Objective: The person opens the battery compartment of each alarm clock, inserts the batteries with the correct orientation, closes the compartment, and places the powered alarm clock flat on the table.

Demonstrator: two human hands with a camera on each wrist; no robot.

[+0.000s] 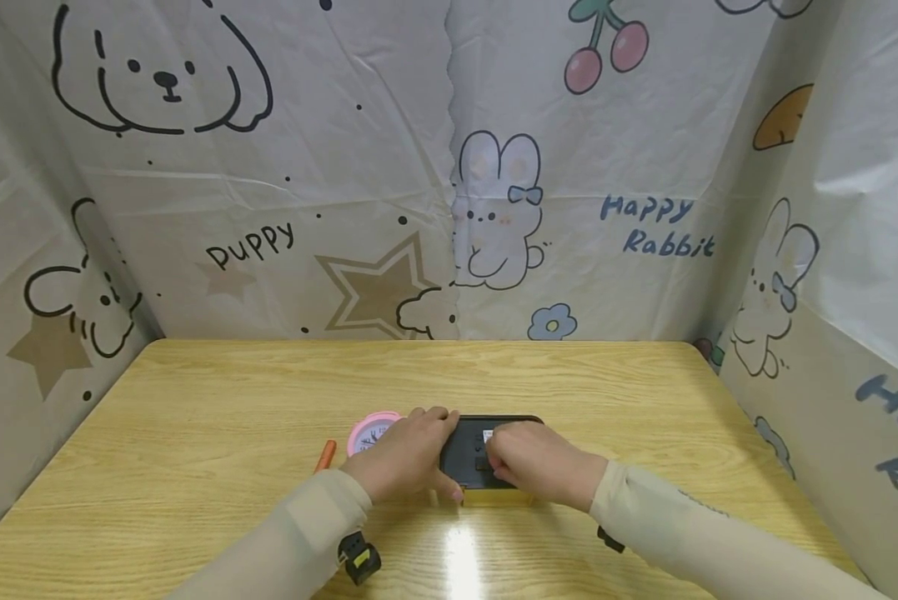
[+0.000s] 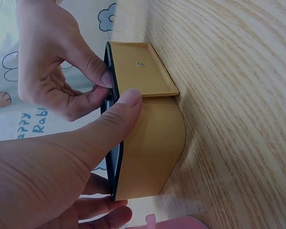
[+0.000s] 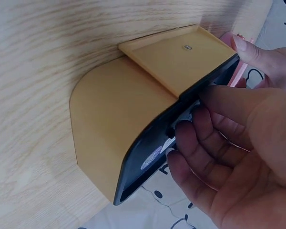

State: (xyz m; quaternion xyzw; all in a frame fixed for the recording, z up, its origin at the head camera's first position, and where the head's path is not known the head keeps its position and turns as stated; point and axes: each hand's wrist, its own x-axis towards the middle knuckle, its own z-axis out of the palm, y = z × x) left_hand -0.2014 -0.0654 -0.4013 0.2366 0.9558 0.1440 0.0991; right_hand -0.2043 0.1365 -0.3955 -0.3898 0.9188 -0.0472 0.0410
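Observation:
A yellow box-like object (image 1: 494, 497) rests on the table with its black face (image 1: 461, 450) upward. White labels show on that face, and in the left wrist view a small screw sits in a raised panel (image 2: 138, 69). My left hand (image 1: 409, 457) grips the object's left end, thumb on the near side and fingers at the far side. Over the black face my right hand (image 1: 540, 461) bends its fingers; in the right wrist view its fingertips (image 3: 174, 160) touch the face by a small dark part. Whether they pinch that part is hidden.
Just left of my left hand lies a pink round clock (image 1: 373, 429), partly covered by the hand. An orange stick-like item (image 1: 326, 455) is beside it, its lower end behind my sleeve. Printed cloth (image 1: 306, 192) stands around the wooden table (image 1: 231, 400).

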